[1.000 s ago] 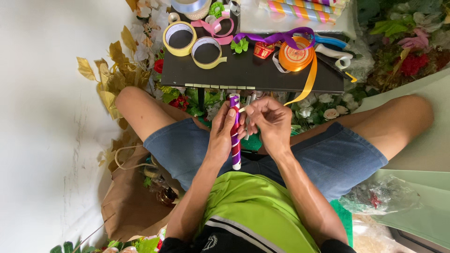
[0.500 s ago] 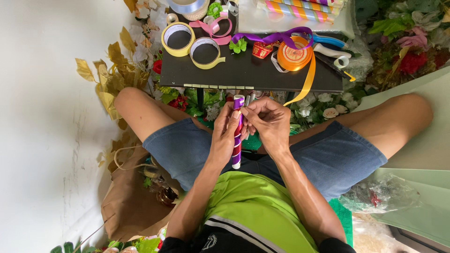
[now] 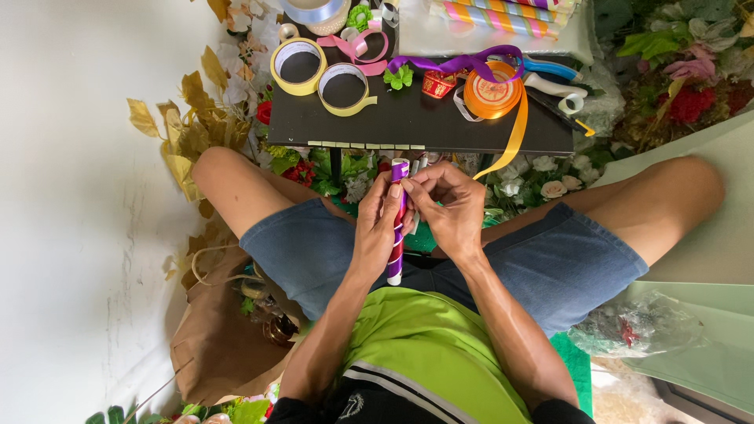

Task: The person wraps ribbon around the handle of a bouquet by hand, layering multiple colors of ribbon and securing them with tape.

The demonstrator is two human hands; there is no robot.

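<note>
Held thing: a slim rod wound in purple, white and red ribbon is kept upright between the knees, just in front of the black bench.
Left hand: the left hand is closed around the rod's middle, thumb laid along it.
Right hand: the right hand is pinched narrow near the rod's top end; what lies between its fingertips cannot be told.
Handling: the rod is judged light and stiff, with a smooth, probably slippery ribbon skin that could unwind if rubbed; a hold around the middle with the loose end pinched near the top looks best.
Tape rolls: two yellow rolls are counted side by side on the bench.
Orange ribbon: one spool is counted, its tail hanging over the bench edge.
Purple ribbon: one loose strip is draped beside the orange spool.
Striped rolls: several striped wrapping rolls are stacked at the far edge; an exact count cannot be made.
Surroundings: artificial flowers and gold leaves are spread on the floor around the bench.
</note>
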